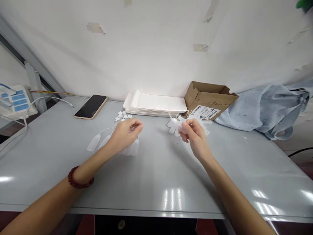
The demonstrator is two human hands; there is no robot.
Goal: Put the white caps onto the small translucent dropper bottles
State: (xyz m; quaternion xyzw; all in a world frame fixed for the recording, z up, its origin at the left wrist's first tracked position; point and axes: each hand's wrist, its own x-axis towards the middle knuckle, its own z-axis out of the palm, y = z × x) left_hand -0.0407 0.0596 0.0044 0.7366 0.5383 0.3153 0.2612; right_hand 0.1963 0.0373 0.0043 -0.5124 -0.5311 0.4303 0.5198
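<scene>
My right hand (197, 137) pinches a small translucent white tag (181, 126) between thumb and fingers, blurred by motion. Behind it spreads a fan of similar white tags (172, 125) with thin strings. My left hand (125, 133) is closed, thumb against fingers; whatever it may hold cannot be made out. Under and beside that hand lie several flat white tags with strings, one tag (94, 143) at the far left and others (132, 148) partly covered by the wrist. Just behind the left hand sits a cluster of small white pieces (122, 115).
A stack of white packets (158, 102) lies against the wall beside an open cardboard box (207, 99) with a label. Light blue cloth (259, 106) drapes over the right side. A phone (91, 106), a white cable (53, 97) and a power strip (19, 101) are at left.
</scene>
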